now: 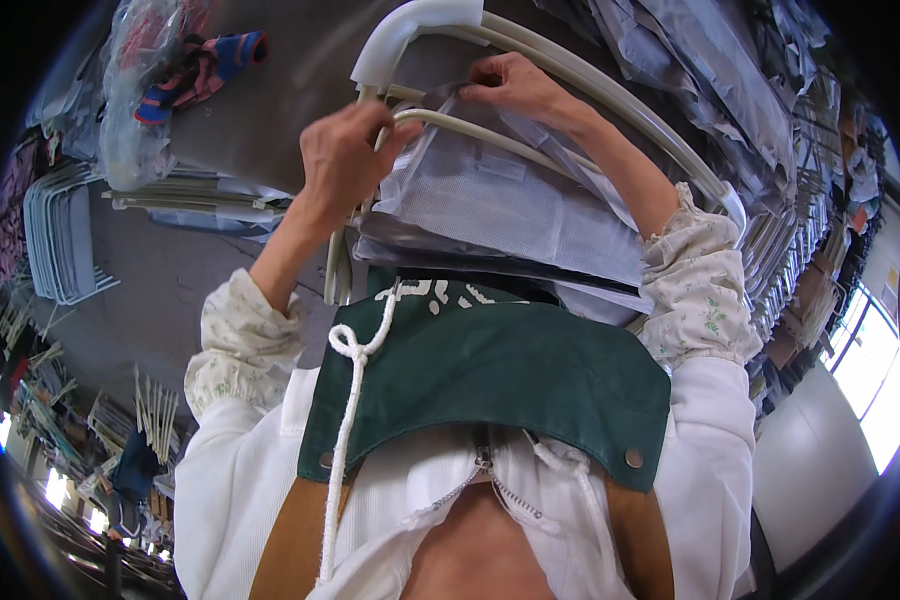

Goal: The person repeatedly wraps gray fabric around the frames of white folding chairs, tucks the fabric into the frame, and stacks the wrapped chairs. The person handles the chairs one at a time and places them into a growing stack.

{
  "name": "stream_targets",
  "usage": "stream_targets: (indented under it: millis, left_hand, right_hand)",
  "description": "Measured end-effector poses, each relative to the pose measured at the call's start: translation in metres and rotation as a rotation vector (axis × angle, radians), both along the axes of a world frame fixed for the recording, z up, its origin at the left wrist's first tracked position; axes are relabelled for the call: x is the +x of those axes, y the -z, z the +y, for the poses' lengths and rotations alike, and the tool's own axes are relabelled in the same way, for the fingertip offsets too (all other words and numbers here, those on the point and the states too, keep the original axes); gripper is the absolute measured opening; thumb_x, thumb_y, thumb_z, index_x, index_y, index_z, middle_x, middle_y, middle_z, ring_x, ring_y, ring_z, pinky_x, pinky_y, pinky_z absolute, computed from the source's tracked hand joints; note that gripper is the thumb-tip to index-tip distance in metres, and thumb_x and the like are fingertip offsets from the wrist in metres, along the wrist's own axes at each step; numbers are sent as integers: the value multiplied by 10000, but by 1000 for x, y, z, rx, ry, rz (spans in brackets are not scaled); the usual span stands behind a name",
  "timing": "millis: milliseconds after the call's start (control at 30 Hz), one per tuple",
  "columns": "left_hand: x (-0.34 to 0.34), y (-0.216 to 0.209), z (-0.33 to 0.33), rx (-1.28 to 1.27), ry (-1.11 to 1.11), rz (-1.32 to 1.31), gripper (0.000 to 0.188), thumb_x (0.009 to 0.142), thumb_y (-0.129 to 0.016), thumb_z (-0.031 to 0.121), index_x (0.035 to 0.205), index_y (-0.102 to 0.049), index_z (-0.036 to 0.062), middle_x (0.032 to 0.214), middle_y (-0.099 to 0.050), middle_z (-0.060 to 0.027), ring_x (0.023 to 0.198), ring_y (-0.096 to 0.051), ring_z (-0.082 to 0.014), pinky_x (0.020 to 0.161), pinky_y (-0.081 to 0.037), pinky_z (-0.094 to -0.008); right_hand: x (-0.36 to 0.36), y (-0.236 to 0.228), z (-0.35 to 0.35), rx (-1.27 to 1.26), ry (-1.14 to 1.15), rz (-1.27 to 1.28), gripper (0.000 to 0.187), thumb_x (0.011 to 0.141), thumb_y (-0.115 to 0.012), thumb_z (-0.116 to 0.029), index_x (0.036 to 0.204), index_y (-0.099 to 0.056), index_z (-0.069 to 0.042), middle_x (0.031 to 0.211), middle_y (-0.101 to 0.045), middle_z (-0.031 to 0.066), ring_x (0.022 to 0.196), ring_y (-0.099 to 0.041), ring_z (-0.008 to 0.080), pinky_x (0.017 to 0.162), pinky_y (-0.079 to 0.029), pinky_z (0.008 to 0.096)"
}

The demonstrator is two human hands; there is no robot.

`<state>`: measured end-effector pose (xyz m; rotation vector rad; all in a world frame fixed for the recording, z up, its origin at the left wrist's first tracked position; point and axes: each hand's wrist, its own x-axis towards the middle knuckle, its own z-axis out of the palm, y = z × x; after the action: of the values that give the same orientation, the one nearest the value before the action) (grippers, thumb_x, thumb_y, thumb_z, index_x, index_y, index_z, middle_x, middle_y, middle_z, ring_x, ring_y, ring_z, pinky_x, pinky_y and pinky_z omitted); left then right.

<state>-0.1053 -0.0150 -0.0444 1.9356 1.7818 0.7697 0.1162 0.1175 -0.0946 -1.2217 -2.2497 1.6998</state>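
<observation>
A beige bent-tube frame point(610, 100) with a white sleeve point(390, 45) over its corner stands in front of me. Inside it lie a thinner inner tube point(490, 135) and a pale grey mesh panel point(530, 205), partly covered by clear plastic film point(410, 165). My left hand point(345, 150) is closed at the bend of the inner tube, slightly blurred; what its fingers pinch is hidden. Farther up and to the right, my right hand point(520, 85) pinches the upper edge of the film between thumb and fingers.
Blue-and-red gloves point(200, 75) lie by crumpled clear plastic point(135, 90) at the upper left. A stack of white tube frames point(65, 235) stands on the left. More film-wrapped pieces point(710, 100) lean at the upper right. A green apron point(490, 370) covers my chest.
</observation>
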Motion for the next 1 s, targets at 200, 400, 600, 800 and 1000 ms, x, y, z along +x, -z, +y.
stream_targets:
  millis: [200, 400, 600, 800, 1000]
  left_hand:
    - [-2, 15, 69, -182, 248, -208, 230, 824, -733, 202, 930, -690, 3, 744, -651, -153, 671, -634, -209, 630, -495, -342]
    - [-10, 16, 90, -556, 592, -147, 183, 857, -673, 142, 945, -675, -18, 744, -652, -145, 685, -629, -218, 672, -501, -336]
    - [-16, 18, 79, -419, 516, -239, 254, 903, -638, 122, 1123, -639, -5, 906, -686, -123, 817, -634, -205, 788, -503, -325]
    - [-8, 29, 78, -756, 503, -569, 245, 930, -619, 141, 1120, -609, -13, 932, -679, -82, 841, -636, -197, 764, -498, -354]
    - [-8, 30, 61, -128, 530, -192, 127, 863, -631, 18, 971, -574, -15, 903, -612, -93, 802, -594, -219, 755, -491, -338]
  right_hand:
    - [-10, -9, 0, -99, -28, 134, 269, 824, -742, -234, 962, -728, -4, 813, -682, 71, 768, -596, 142, 754, -479, 288]
    - [-2, -28, -3, -178, 104, 244, 148, 868, -729, -144, 980, -743, -49, 837, -661, -15, 772, -552, 64, 756, -450, 210]
    - [4, -22, -6, -232, 67, 271, 177, 879, -699, -119, 1033, -736, -40, 918, -692, 31, 853, -594, 108, 882, -462, 249]
    - [8, -37, -13, -347, 200, 244, 183, 880, -710, -129, 1043, -721, -47, 996, -683, 15, 920, -601, 104, 896, -462, 252]
    - [68, -73, -61, 236, 177, -46, 191, 789, -715, -31, 977, -681, -27, 949, -639, 48, 889, -628, 163, 794, -516, 303]
